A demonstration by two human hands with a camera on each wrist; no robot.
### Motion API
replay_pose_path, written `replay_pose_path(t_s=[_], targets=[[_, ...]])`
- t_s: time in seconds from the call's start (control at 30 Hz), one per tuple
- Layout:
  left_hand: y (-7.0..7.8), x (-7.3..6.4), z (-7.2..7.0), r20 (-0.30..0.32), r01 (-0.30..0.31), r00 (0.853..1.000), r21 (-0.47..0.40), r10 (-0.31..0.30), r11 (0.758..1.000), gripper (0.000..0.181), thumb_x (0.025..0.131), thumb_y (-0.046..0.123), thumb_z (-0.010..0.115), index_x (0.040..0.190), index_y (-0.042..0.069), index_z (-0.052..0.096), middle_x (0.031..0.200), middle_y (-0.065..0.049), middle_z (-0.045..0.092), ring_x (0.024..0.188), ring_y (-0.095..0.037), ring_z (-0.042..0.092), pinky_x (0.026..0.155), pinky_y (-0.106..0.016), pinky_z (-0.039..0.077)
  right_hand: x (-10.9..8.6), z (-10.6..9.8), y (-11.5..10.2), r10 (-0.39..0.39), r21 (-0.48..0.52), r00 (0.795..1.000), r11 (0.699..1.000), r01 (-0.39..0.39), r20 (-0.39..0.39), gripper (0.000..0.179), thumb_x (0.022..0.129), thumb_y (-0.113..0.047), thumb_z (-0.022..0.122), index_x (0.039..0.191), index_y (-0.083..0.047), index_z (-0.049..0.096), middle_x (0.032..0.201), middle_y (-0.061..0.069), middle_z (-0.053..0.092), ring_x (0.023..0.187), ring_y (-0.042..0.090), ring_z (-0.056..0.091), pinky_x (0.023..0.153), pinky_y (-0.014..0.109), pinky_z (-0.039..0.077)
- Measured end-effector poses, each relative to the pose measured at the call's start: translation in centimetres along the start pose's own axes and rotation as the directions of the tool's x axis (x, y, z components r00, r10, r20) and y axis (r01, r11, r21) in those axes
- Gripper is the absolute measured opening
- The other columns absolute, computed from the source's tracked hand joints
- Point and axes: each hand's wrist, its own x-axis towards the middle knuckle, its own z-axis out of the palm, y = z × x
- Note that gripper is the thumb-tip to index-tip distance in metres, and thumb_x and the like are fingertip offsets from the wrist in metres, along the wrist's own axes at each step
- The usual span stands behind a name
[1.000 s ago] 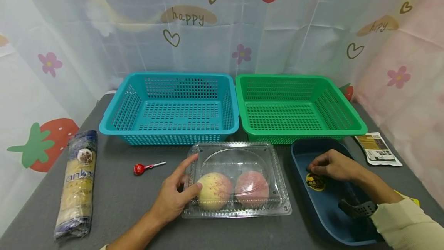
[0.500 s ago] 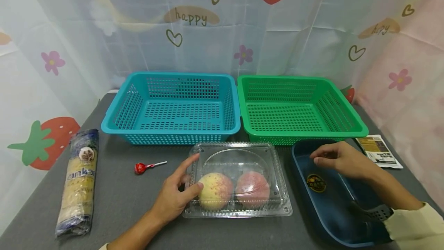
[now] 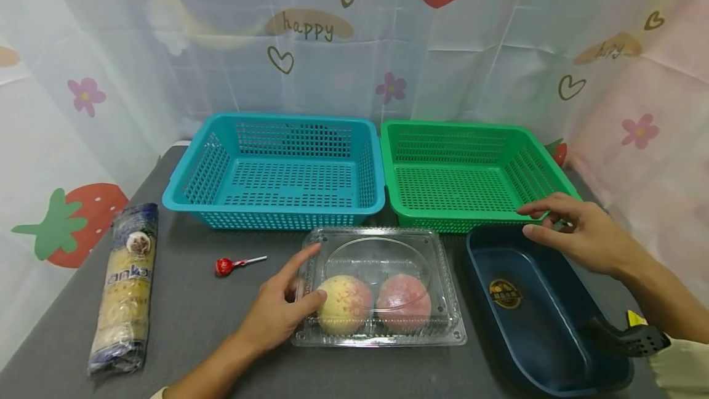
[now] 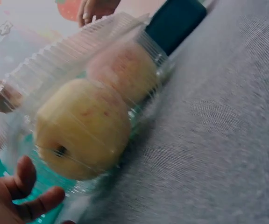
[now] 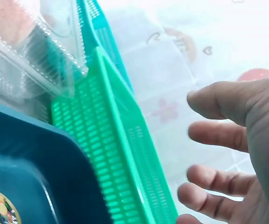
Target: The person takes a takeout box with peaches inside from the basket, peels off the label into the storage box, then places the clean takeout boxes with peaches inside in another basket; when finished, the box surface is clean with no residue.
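Note:
A clear plastic clamshell box (image 3: 376, 251) lies on the grey table with a yellowish peach (image 3: 339, 310) and a pink peach (image 3: 403, 303) inside. My left hand (image 3: 279, 303) rests at the box's left side, index finger and thumb spread over its lid. In the left wrist view the yellowish peach (image 4: 83, 128) shows through the plastic. To the right stands a dark blue tray (image 3: 545, 319) with a round gold-and-black sticker (image 3: 504, 294). Above the tray's far right corner hangs my right hand (image 3: 581, 236), holding nothing, its fingers loosely bent in the right wrist view.
Behind stand a blue basket (image 3: 271, 209) and a green basket (image 3: 490, 211), side by side. Left of the box lie a red lollipop (image 3: 224, 267) and a long wrapped package (image 3: 124, 291). A bit of something yellow (image 3: 636, 318) shows beside the tray.
My right hand has lifted from the blue tray's floor and moved right and away, to the tray's far corner near the green basket. The left hand stays on the box.

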Motion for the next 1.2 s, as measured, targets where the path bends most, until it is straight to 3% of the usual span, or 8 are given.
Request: replay_pose_path(t_s=[0.13,0.23,0.37,0.53,0.7,0.8,1.2], targets=[[0.7,0.1,-0.4,0.02,0.061,0.998,0.038,-0.062,0.997,0.066,0.086,0.019,0.07,0.146,0.026,0.042,0.054,0.005,0.04,0.047,-0.007,0.037,0.042,-0.024,0.032,0.2,-0.8,0.1,0.048,-0.021,0.997,0.999,-0.05,-0.061,0.035,0.089,-0.011,0.07,0.123,-0.014,0.065,0.094,0.0,0.056,0.081,0.009,0.053,0.067,0.019,0.044],[1.1,0.3,-0.6,0.047,0.107,0.993,0.035,-0.108,0.994,0.067,0.086,0.021,0.07,0.146,0.028,0.041,0.054,0.004,0.04,0.047,-0.008,0.037,0.043,-0.025,0.032,0.4,-1.2,0.6,0.078,-0.016,0.993,0.997,-0.079,-0.085,0.041,0.09,-0.012,0.07,0.13,-0.01,0.06,0.106,0.005,0.052,0.082,0.009,0.051,0.065,0.02,0.044],[1.4,0.5,-0.8,0.092,0.152,0.985,-0.04,-0.147,0.988,0.068,0.086,0.017,0.071,0.147,0.026,0.04,0.055,0.002,0.039,0.048,-0.009,0.035,0.044,-0.024,0.032,0.5,-1.7,1.5,0.13,-0.038,0.985,0.99,-0.135,-0.115,0.048,0.092,-0.018,0.068,0.136,-0.006,0.054,0.131,0.015,0.039,0.088,0.01,0.046,0.061,0.022,0.041],[1.3,0.7,-0.8,0.121,0.195,0.977,-0.163,-0.177,0.967,0.07,0.086,0.009,0.071,0.147,0.021,0.039,0.056,0.001,0.035,0.048,-0.009,0.032,0.043,-0.023,0.03,0.4,-1.9,2.7,0.216,-0.036,0.962,0.974,-0.225,-0.167,0.054,0.093,-0.025,0.066,0.14,-0.005,0.049,0.134,0.021,0.034,0.095,0.02,0.043,0.063,0.023,0.039],[1.3,0.7,-0.8,0.125,0.222,0.972,-0.231,-0.198,0.947,0.072,0.085,0.008,0.071,0.148,0.019,0.038,0.056,-0.001,0.035,0.047,-0.01,0.032,0.042,-0.023,0.03,0.5,-1.8,3.9,0.255,-0.012,0.947,0.965,-0.262,-0.196,0.057,0.094,-0.026,0.063,0.142,-0.002,0.044,0.132,0.025,0.033,0.108,0.042,0.041,0.073,0.047,0.042],[1.3,0.7,-0.7,0.121,0.233,0.971,-0.263,-0.207,0.936,0.073,0.084,0.006,0.071,0.148,0.019,0.038,0.056,-0.001,0.036,0.046,-0.01,0.036,0.042,-0.024,0.033,0.5,-1.8,4.7,0.261,-0.01,0.945,0.963,-0.268,-0.196,0.058,0.095,-0.027,0.061,0.143,0.0,0.041,0.134,0.03,0.029,0.113,0.052,0.038,0.073,0.061,0.038],[1.4,0.4,-0.5,0.095,0.25,0.968,-0.342,-0.231,0.906,0.075,0.082,0.001,0.071,0.148,0.017,0.038,0.057,-0.001,0.039,0.045,-0.01,0.039,0.042,-0.024,0.039,0.6,-1.7,7.8,0.323,0.024,0.94,0.946,-0.322,-0.114,0.066,0.095,-0.033,0.059,0.146,0.001,0.033,0.141,0.034,0.022,0.119,0.057,0.029,0.078,0.071,0.032]])
